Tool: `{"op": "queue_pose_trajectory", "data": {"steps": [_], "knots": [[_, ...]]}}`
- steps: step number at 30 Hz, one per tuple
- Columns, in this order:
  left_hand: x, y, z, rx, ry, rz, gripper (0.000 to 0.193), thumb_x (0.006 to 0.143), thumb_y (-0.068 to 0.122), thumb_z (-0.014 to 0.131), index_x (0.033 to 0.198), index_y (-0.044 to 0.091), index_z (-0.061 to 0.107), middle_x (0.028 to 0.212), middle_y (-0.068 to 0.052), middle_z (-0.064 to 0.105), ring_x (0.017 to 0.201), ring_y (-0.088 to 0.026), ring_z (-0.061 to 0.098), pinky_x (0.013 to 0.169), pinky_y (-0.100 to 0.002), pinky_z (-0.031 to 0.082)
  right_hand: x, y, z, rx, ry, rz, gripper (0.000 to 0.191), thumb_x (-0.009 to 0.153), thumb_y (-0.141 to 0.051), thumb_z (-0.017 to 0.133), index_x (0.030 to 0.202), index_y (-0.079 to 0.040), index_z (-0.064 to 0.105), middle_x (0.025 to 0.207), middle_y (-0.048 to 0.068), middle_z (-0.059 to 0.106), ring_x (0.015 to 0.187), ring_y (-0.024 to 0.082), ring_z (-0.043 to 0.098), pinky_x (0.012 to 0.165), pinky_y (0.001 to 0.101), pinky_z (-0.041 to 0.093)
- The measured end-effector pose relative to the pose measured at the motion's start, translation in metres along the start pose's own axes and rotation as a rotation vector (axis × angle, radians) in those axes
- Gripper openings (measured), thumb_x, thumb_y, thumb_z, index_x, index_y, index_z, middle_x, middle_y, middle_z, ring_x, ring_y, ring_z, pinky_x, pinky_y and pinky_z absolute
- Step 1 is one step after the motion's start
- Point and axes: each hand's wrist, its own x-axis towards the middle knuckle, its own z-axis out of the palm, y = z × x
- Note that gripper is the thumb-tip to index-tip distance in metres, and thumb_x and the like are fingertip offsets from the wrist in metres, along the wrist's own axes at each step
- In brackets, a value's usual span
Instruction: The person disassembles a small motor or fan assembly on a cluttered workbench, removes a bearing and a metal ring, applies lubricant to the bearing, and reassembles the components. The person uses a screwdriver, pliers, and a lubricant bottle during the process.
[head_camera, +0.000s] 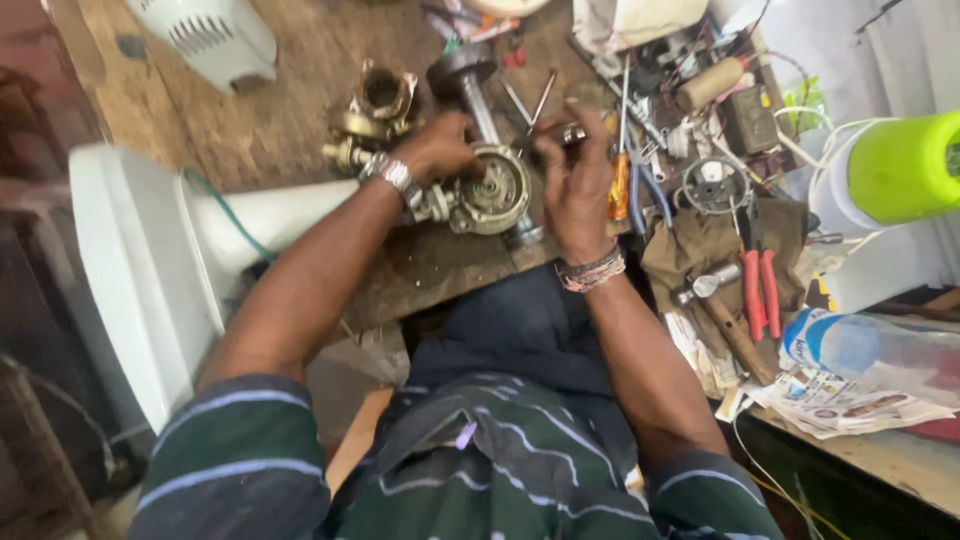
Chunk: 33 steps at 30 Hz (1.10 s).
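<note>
While the left hand (440, 145) clamps down on the round, greasy grey metal motor housing (492, 190), that housing serves as the landmark for everything else on the worn wooden bench (200, 110). It lies directly under and just right of the left hand, its open circular face turned up toward the camera, ribbed and dull with oil. The right hand (578, 190) hovers just right of the housing, fingers curled around a small shiny metal part (572, 133); what kind of part is too small to tell. The left hand is the nearer one, touching the casting; the right is just beside it, not on it.

Behind the housing stands a steel shaft with a dark disc end (467, 80), its long axis running away from the person. Left of the housing sits a brass-coloured tubular fitting (380, 100). Right of it lie an orange-handled screwdriver (620, 180) and, farther off, red-handled pliers (758, 292) on brown cloth.
</note>
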Motion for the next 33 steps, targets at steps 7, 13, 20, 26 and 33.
{"op": "queue_pose_trajectory", "data": {"steps": [7, 13, 20, 26, 33], "knots": [[-0.001, 0.005, -0.001, 0.104, -0.006, 0.038, 0.041, 0.060, 0.014, 0.089, 0.095, 0.002, 0.072, 0.085, -0.010, 0.074, 0.074, -0.019, 0.069, 0.064, -0.034, 0.054, -0.005, 0.001, 0.007, -0.038, 0.031, -0.081, 0.047, 0.103, 0.002, 0.068, 0.142, -0.009, 0.046, 0.109, 0.014, 0.070, 0.095, 0.027, 0.073, 0.082, 0.0370, 0.058], [-0.003, 0.009, -0.007, 0.057, -0.053, -0.006, 0.043, 0.064, 0.010, 0.087, 0.103, 0.001, 0.070, 0.091, -0.012, 0.074, 0.080, -0.022, 0.070, 0.068, -0.036, 0.055, -0.010, 0.003, 0.008, -0.059, -0.060, -0.002, 0.048, 0.102, 0.004, 0.067, 0.144, -0.006, 0.047, 0.108, 0.014, 0.070, 0.090, 0.027, 0.072, 0.079, 0.0367, 0.057], [-0.007, 0.011, -0.008, 0.043, -0.101, 0.023, 0.048, 0.068, 0.010, 0.085, 0.112, 0.004, 0.067, 0.099, -0.011, 0.075, 0.085, -0.019, 0.072, 0.073, -0.035, 0.058, -0.030, -0.009, -0.011, -0.020, 0.073, -0.035, 0.049, 0.108, 0.002, 0.065, 0.150, -0.005, 0.040, 0.114, 0.010, 0.071, 0.100, 0.023, 0.074, 0.088, 0.0339, 0.059], [-0.011, 0.014, -0.003, 0.083, -0.009, 0.036, 0.055, 0.064, 0.011, 0.084, 0.115, 0.004, 0.065, 0.101, -0.013, 0.075, 0.088, -0.023, 0.073, 0.075, -0.038, 0.059, -0.031, -0.011, -0.032, 0.012, 0.098, 0.037, 0.049, 0.108, 0.001, 0.066, 0.149, -0.005, 0.040, 0.117, 0.012, 0.071, 0.100, 0.021, 0.073, 0.086, 0.0302, 0.059], [-0.016, 0.021, -0.004, 0.294, 0.109, 0.065, 0.066, 0.061, 0.029, 0.092, 0.114, 0.004, 0.062, 0.107, -0.019, 0.072, 0.100, -0.034, 0.070, 0.086, -0.043, 0.055, -0.025, -0.011, -0.017, -0.039, 0.038, -0.025, 0.050, 0.105, 0.000, 0.068, 0.148, -0.005, 0.042, 0.112, 0.011, 0.071, 0.099, 0.020, 0.072, 0.088, 0.0323, 0.057]]}}
